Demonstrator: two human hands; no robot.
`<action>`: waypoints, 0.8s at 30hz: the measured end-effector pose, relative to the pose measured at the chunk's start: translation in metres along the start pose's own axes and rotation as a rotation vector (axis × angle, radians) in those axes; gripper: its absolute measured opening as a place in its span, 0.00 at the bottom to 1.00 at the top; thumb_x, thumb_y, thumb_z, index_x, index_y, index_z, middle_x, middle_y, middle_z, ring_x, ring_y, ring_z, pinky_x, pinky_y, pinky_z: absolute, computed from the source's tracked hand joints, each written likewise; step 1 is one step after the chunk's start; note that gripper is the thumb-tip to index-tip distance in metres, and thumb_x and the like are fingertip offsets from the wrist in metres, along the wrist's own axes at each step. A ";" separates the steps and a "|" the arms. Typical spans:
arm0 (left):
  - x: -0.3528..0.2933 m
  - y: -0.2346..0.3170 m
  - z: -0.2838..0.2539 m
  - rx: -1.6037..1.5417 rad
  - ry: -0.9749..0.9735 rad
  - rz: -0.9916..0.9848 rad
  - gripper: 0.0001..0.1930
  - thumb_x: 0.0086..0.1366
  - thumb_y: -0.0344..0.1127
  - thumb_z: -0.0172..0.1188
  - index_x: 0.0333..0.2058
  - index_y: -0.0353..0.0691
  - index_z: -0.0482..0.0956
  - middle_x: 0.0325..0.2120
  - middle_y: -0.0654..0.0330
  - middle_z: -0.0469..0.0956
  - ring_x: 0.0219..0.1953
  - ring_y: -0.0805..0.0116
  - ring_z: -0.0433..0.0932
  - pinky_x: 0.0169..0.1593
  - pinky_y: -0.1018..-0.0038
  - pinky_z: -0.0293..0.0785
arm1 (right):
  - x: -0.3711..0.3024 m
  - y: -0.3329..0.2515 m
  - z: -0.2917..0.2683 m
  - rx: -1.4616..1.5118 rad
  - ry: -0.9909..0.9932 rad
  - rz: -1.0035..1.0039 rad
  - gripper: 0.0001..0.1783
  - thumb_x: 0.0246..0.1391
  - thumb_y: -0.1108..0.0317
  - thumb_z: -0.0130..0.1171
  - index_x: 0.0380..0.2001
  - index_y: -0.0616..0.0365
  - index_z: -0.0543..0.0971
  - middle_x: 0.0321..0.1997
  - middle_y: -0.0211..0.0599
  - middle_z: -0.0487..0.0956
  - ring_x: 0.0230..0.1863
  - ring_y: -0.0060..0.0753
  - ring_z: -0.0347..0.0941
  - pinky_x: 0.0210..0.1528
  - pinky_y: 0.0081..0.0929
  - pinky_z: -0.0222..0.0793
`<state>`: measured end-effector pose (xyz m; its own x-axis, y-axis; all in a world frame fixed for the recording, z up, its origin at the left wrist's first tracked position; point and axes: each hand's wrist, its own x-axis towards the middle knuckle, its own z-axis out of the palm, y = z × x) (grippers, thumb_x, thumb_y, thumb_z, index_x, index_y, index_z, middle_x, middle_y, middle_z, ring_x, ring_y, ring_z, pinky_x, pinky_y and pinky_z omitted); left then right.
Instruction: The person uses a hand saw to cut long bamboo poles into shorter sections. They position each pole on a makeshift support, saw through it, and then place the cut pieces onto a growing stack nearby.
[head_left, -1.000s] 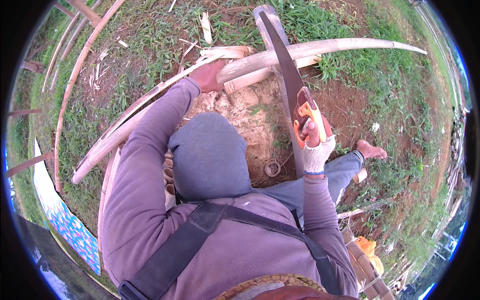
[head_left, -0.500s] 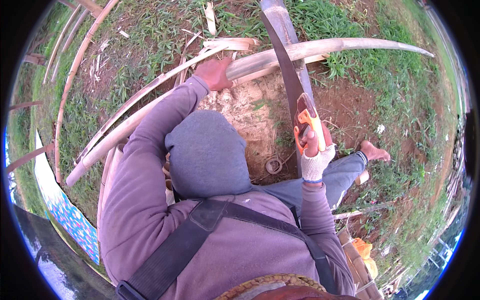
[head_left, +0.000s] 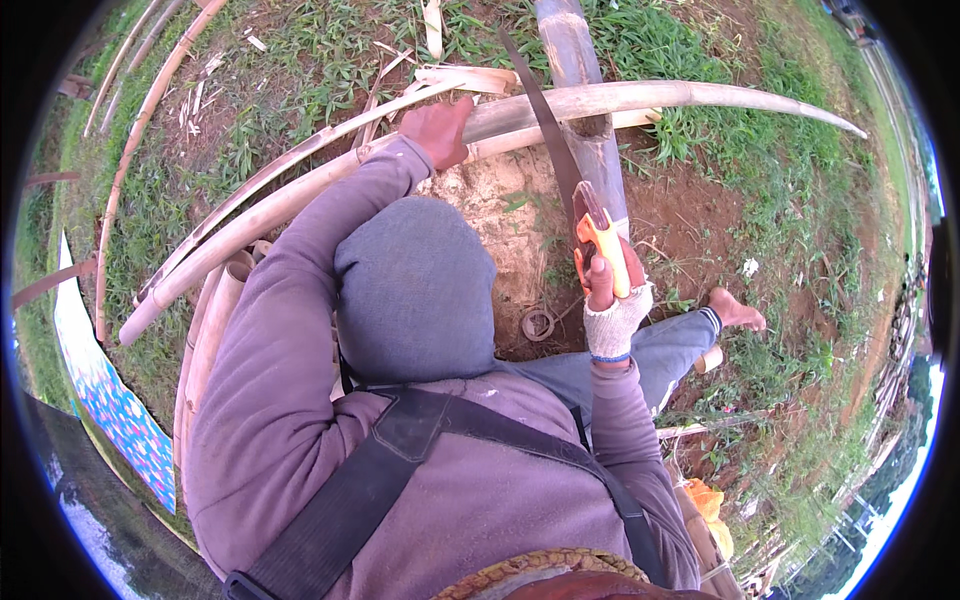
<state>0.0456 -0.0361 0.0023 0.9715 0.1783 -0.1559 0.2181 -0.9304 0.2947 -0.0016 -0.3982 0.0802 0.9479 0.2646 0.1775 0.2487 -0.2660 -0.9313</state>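
Note:
My left hand (head_left: 438,133), bare, is closed around a long pale bamboo pole (head_left: 660,96) that curves across the ground in front of me. In my right hand (head_left: 614,312), wearing a white knitted glove with uncovered fingers, is the orange handle of a handsaw (head_left: 606,256). The saw's dark blade crosses the pole to the right of my left hand; whether its teeth have cut in I cannot tell. A thicker grey bamboo pole (head_left: 592,165) lies crosswise under the pale one, just right of the blade.
Split bamboo strips (head_left: 300,165) lie alongside the pole, and cut bamboo pieces (head_left: 228,290) are beside my left arm. A tape roll-like ring (head_left: 538,323) rests on the soil. My bare foot (head_left: 736,309) is at the right. Blue patterned cloth (head_left: 125,415) lies far left.
The saw has shifted left along the pale pole, from over the grey pole to beside it. My left hand keeps its hold. The view has shifted slightly.

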 end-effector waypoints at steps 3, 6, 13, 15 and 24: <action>-0.003 0.000 -0.007 -0.008 -0.025 0.028 0.28 0.58 0.42 0.71 0.56 0.44 0.74 0.39 0.42 0.87 0.44 0.36 0.87 0.47 0.45 0.83 | -0.001 0.014 0.000 -0.132 0.050 -0.195 0.27 0.73 0.54 0.66 0.60 0.69 0.82 0.37 0.35 0.85 0.35 0.22 0.78 0.41 0.27 0.76; -0.003 0.000 -0.007 -0.016 -0.025 0.024 0.30 0.58 0.44 0.72 0.57 0.43 0.74 0.39 0.43 0.87 0.45 0.37 0.88 0.49 0.45 0.83 | -0.004 0.004 0.002 -0.029 0.028 -0.080 0.26 0.73 0.56 0.66 0.60 0.69 0.82 0.40 0.38 0.86 0.37 0.25 0.80 0.44 0.29 0.78; -0.001 0.002 -0.005 0.010 -0.030 0.001 0.31 0.60 0.48 0.72 0.58 0.41 0.74 0.39 0.43 0.88 0.45 0.39 0.88 0.50 0.46 0.83 | -0.001 0.002 -0.002 -0.007 -0.031 -0.015 0.25 0.73 0.56 0.66 0.60 0.68 0.82 0.45 0.41 0.88 0.41 0.29 0.82 0.47 0.32 0.79; -0.001 0.001 -0.005 0.015 -0.039 -0.010 0.31 0.60 0.49 0.71 0.58 0.41 0.75 0.39 0.43 0.88 0.44 0.39 0.88 0.50 0.46 0.83 | -0.002 0.003 -0.003 -0.057 -0.024 -0.115 0.25 0.73 0.56 0.66 0.60 0.68 0.82 0.45 0.41 0.87 0.42 0.29 0.82 0.48 0.32 0.79; -0.001 -0.002 0.000 0.010 0.004 0.006 0.28 0.60 0.47 0.72 0.54 0.40 0.76 0.37 0.44 0.88 0.43 0.39 0.88 0.49 0.47 0.83 | -0.019 -0.002 -0.013 -0.099 -0.055 0.000 0.26 0.73 0.57 0.66 0.62 0.69 0.81 0.47 0.41 0.87 0.42 0.29 0.81 0.47 0.31 0.79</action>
<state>0.0441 -0.0345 0.0020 0.9731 0.1745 -0.1505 0.2118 -0.9345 0.2862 -0.0174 -0.4150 0.0832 0.9360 0.3148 0.1575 0.2701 -0.3558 -0.8947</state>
